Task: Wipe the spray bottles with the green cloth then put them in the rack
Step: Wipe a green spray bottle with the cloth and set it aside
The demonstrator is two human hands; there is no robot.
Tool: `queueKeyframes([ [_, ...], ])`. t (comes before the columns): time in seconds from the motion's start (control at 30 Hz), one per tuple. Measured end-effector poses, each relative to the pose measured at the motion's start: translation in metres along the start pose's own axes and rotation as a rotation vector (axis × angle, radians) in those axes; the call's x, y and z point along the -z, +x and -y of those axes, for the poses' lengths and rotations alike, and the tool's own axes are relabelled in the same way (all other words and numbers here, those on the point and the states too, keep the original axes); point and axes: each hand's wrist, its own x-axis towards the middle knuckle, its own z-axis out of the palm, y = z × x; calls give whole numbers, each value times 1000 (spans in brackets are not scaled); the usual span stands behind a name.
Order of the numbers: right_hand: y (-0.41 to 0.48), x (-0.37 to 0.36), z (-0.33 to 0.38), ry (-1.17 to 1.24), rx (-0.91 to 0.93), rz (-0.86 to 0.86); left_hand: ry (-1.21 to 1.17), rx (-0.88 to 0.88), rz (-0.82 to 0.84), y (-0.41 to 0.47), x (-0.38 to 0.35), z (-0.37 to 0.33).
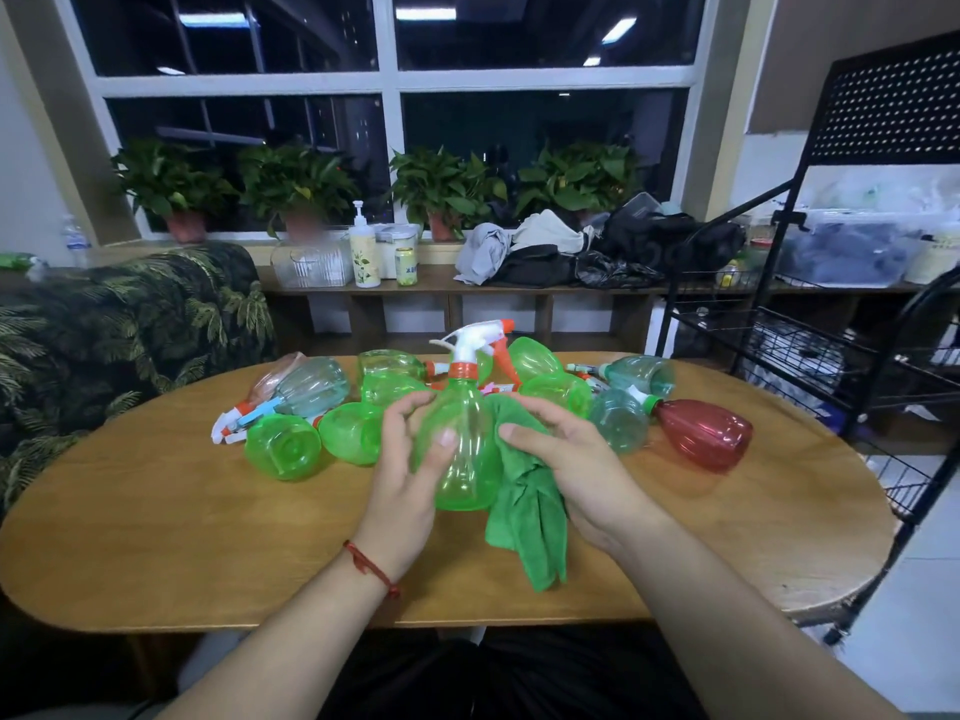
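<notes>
A leaf-patterned sofa (130,314) is seen beyond the left end of the oval wooden tabletop (156,537). A heap of spray bottles (550,389) is spread on its sides along the far edge. At the heap's left end, a green bottle (283,448) is laid with its base toward the viewer, and a pale blue bottle (314,385) lies just behind it.

Over the middle of the tabletop, nearer the front edge than the heap, one green spray bottle (462,459) is held upright, with its white and orange trigger head at the top. Its left side is gripped by the left hand (410,470): the fingers are curled round the far side of the body and the thumb is laid across the front. A red cord (371,563) is worn on that wrist.

The green cloth (530,511) is bunched against the bottle's right side and is clasped there by the right hand (571,459), whose fingers are curled over it. The loose end of the cloth hangs down toward the front edge.

Further right, at the right end of the heap, a red bottle (706,433) is laid on its side with its base pointing toward the right end of the tabletop. Past that end the black wire rack (893,106) is stood on the floor, well apart from the held bottle.
</notes>
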Motion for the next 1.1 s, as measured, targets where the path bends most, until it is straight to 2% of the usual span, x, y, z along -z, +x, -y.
queueKeyframes([
  [0.17, -2, 15, 20, -47, 13, 22, 97, -93, 111, 30, -16, -8],
  [0.4, 26, 65, 64, -108, 186, -193, 357, -179, 144, 106, -75, -12],
  [0.57, 65, 130, 103, -169, 303, -314, 336, -203, 262, 181, -139, -12],
  [0.7, 93, 181, 143, -294, 313, -420, 272, -135, 330, 235, -192, -6],
  [0.83, 129, 225, 165, -485, 326, -574, 293, -174, 414, 286, -237, 15],
  [0.97, 172, 265, 161, -556, 314, -653, 313, -99, 472, 330, -278, 49],
  [1.1, 210, 305, 134, -587, 225, -696, 374, -26, 560, 353, -311, 91],
])
